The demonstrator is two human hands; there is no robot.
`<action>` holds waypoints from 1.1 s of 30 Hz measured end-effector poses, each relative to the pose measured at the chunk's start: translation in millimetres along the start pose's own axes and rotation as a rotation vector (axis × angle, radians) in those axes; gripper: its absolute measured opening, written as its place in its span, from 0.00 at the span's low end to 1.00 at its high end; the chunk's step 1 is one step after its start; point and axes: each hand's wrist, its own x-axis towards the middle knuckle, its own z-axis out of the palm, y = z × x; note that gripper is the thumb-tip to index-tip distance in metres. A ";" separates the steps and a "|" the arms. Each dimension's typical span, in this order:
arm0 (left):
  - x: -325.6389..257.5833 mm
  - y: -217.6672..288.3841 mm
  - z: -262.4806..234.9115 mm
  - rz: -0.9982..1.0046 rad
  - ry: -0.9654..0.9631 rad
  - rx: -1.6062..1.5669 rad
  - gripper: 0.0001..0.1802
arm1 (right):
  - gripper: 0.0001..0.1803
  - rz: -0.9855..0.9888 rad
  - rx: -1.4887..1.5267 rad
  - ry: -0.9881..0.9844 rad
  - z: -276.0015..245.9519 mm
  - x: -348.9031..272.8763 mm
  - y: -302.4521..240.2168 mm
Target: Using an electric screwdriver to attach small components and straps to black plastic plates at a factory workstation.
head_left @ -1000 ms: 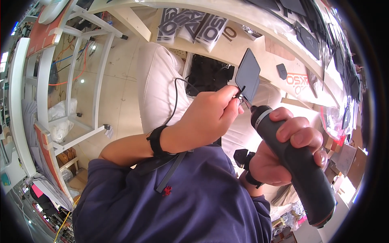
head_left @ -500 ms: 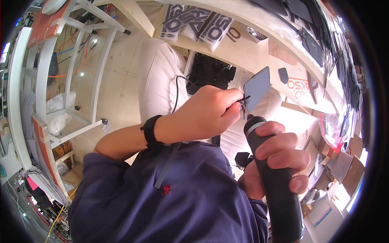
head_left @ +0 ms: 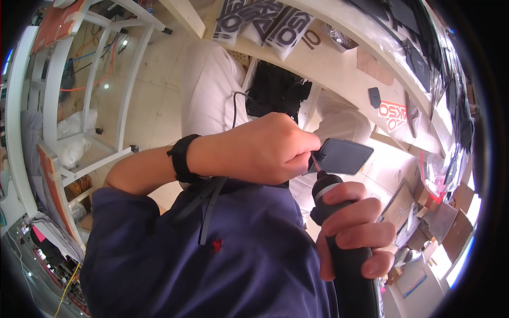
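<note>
Swung dark plate [head_left: 347, 156] rightward, pinched in left hand [head_left: 265, 148]; keeps screwdriver [head_left: 347, 289] clenched in right hand [head_left: 355, 228], still aimed at pinched edge

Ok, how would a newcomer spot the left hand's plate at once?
From the pale shelf, upper right, drop to the left hand. The flat, dark grey plate juts right from it, above the power tool; unlike the small dark piece on the shelf, it's held.
</note>
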 end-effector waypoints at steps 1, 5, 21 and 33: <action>-0.4 -0.2 -0.4 -0.006 0.004 0.000 0.03 | 0.34 0.003 0.006 0.000 0.1 -1.1 -1.3; -2.1 -0.3 0.5 -0.005 -0.005 -0.018 0.02 | 0.31 0.114 -0.035 -0.043 4.8 -4.3 -14.2; -7.0 -0.3 8.2 -0.041 -0.013 -0.077 0.02 | 0.27 0.135 -0.050 -0.036 13.3 -10.6 -15.6; -6.2 -4.9 12.2 -0.049 -0.030 -0.029 0.01 | 0.26 0.161 -0.060 -0.047 11.2 -11.3 -14.5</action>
